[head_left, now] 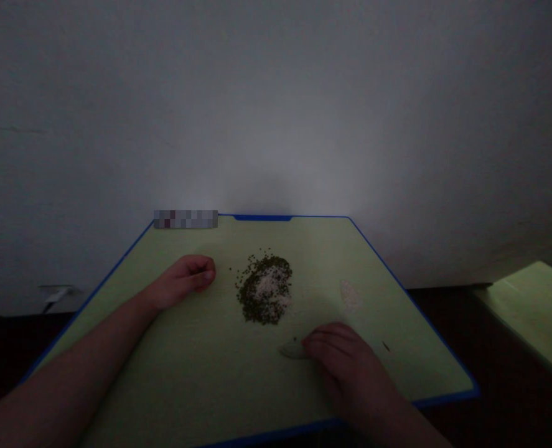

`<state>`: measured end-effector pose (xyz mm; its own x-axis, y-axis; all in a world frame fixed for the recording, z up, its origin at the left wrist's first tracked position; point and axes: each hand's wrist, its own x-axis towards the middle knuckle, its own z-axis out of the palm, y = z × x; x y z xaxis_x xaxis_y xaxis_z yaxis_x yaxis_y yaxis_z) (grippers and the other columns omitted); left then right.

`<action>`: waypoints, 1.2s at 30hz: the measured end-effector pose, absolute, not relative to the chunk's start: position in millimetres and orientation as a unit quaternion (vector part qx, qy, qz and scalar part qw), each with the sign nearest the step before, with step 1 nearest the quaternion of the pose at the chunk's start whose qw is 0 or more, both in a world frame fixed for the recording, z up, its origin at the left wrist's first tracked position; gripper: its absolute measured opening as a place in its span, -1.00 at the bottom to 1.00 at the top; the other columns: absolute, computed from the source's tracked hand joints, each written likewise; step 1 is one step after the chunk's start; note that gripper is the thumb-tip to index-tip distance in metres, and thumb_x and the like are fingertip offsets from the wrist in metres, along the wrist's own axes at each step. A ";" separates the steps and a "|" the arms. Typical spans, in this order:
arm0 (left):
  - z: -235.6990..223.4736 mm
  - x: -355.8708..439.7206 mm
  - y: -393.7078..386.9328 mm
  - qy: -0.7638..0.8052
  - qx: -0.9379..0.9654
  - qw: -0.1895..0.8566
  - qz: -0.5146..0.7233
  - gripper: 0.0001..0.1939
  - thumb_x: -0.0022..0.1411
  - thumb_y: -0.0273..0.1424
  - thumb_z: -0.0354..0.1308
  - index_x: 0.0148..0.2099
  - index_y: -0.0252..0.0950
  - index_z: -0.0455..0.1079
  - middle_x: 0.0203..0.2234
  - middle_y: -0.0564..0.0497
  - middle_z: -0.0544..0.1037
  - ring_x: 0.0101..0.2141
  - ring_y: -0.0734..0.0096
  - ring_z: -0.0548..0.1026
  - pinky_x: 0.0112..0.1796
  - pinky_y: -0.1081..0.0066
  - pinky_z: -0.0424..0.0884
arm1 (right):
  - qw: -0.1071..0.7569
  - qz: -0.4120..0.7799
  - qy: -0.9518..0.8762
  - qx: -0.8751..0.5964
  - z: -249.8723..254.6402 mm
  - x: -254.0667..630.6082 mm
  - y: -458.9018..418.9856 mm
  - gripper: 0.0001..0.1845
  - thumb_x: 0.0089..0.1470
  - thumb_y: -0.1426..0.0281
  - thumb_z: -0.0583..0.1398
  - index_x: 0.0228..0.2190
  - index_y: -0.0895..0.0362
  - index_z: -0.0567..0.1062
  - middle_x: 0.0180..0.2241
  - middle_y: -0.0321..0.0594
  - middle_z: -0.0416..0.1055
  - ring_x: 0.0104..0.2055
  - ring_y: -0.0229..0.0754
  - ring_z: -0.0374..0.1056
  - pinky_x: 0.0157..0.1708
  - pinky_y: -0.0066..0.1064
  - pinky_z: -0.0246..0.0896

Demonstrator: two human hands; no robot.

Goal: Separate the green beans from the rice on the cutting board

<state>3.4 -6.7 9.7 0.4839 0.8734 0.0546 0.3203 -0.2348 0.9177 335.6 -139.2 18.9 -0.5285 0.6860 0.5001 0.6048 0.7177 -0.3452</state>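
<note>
A pile of small green beans mixed with white rice-like grains [266, 289] lies in the middle of the table. My left hand [189, 277] rests to the left of it, fingers curled in and thumb against them, apart from the pile. Nearer to me on the right, my right hand [341, 358] is palm down with its fingers together. Its fingertips meet a thin, pale, see-through piece with a curved edge [292, 350]; the hand hides the rest. One loose bean [295, 339] sits by that piece. Beyond the right hand is a smaller patch of white grains [349, 294].
The pale table [187, 379] has a blue edge and stands against a grey wall [276, 112]. A blurred-out strip [185, 219] is at its far left corner. A short dark stick [386, 346] lies at right. Another pale surface [532, 311] stands farther right.
</note>
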 end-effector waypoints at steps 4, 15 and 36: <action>10.2 3.4 -6.6 0.410 0.732 0.457 0.295 -0.64 0.14 -0.14 0.04 -0.53 -0.31 0.19 -0.69 0.14 0.20 -0.62 0.56 0.13 -0.59 0.51 0.06 | 0.303 0.075 -0.879 -0.361 14.8 322.5 -130.1 -0.64 -0.02 0.65 0.03 -0.24 0.14 0.48 -0.28 -0.15 0.54 -0.22 -0.16 0.42 -0.16 -0.28 0.33; 14.4 6.3 -7.7 0.412 0.734 0.453 0.294 -0.64 0.13 -0.15 0.04 -0.55 -0.30 0.19 -0.70 0.14 0.21 -0.64 0.56 0.14 -0.61 0.52 0.06 | 0.310 -0.021 -0.867 -0.390 21.3 346.1 -138.9 -0.69 0.06 0.61 0.05 -0.20 0.16 0.48 -0.25 -0.15 0.55 -0.22 -0.14 0.44 -0.19 -0.26 0.37; 7.4 2.1 -5.7 0.404 0.725 0.472 0.297 -0.64 0.14 -0.15 0.06 -0.52 -0.31 0.20 -0.69 0.15 0.20 -0.62 0.56 0.13 -0.59 0.52 0.05 | 0.241 -0.091 -0.879 -0.400 -3.0 307.7 -145.3 -0.69 0.03 0.61 0.13 -0.16 0.18 0.48 -0.25 -0.13 0.55 -0.22 -0.13 0.41 -0.16 -0.31 0.33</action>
<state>2.1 -5.7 7.4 0.4970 0.8663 0.0498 0.3054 -0.2284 0.9244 307.7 -145.3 -3.0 -0.5633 0.6608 0.4961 0.7481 0.6627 -0.0332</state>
